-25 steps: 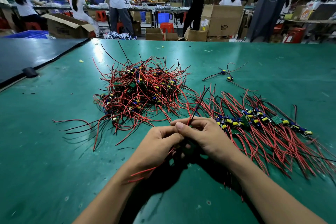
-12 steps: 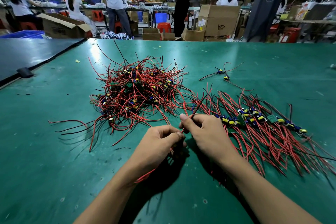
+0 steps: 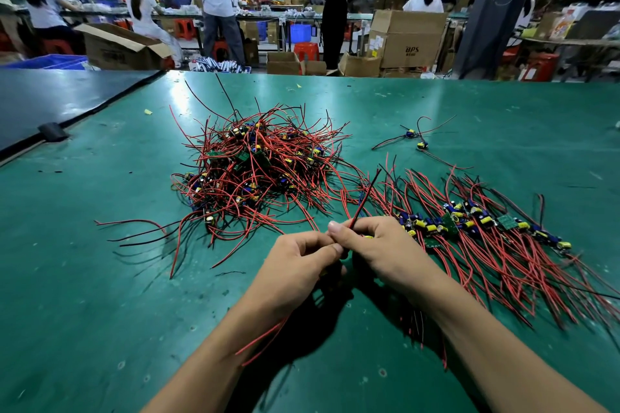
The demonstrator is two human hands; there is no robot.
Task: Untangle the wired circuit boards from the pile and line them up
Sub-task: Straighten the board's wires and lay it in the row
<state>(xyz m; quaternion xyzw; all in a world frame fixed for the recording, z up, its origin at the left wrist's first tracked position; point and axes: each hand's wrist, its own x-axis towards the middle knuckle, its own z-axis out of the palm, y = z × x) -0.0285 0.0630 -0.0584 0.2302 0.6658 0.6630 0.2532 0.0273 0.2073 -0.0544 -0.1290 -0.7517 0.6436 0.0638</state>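
Little has shifted; the left hand [image 3: 298, 265] still pinches the red leads [image 3: 265, 335] trailing under its wrist, and the right hand [image 3: 385, 248] still pinches the upstanding wire pair [image 3: 365, 198]; the circuit board [image 3: 367, 237] between them is barely visible, held above the worktop [image 3: 100, 312]; it looks clear of the pile [image 3: 258, 174] and ready for the row [image 3: 476, 225].

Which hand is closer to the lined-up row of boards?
Right. The right hand sits at the left end of the lined-up row; the left hand is farther left. Both grip the held wires.
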